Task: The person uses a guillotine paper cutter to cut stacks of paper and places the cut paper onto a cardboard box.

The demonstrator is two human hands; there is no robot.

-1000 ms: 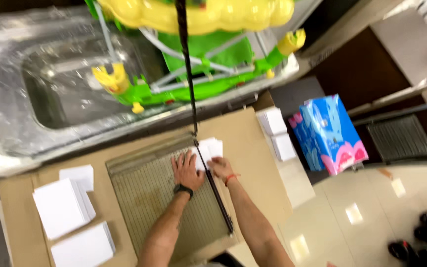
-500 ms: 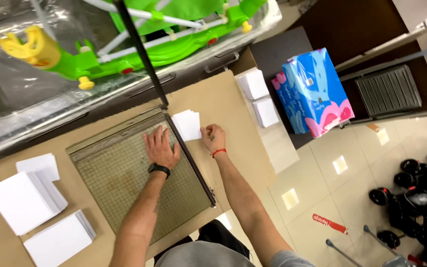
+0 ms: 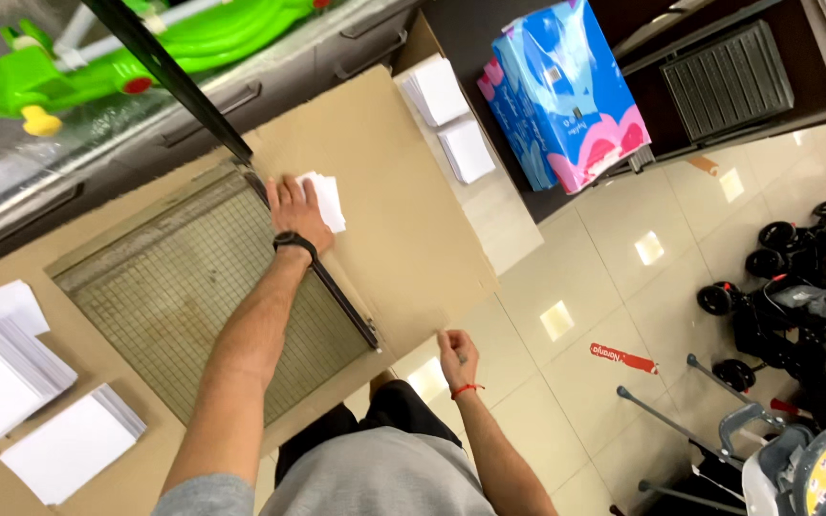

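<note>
My left hand (image 3: 295, 212) lies flat on a small stack of white paper (image 3: 326, 199) at the far end of a gridded paper cutter (image 3: 193, 296). A black watch sits on that wrist. The cutter's long black blade arm (image 3: 169, 76) is raised and points up and away. My right hand (image 3: 456, 356), with a red band on its wrist, hangs off the brown table's near edge, its fingers loosely curled and holding nothing.
White paper stacks lie on the brown cardboard-covered table (image 3: 403, 229) at left (image 3: 11, 363), (image 3: 74, 444) and on a ledge at upper right (image 3: 451, 119). A blue and pink box (image 3: 566, 91) stands beyond. A green toy (image 3: 97, 53) is behind. Strollers (image 3: 795, 287) crowd the tiled floor at right.
My right hand has left the paper and dropped back off the table's edge. My left hand has slid right onto the white stack. The view has swung toward the floor.
</note>
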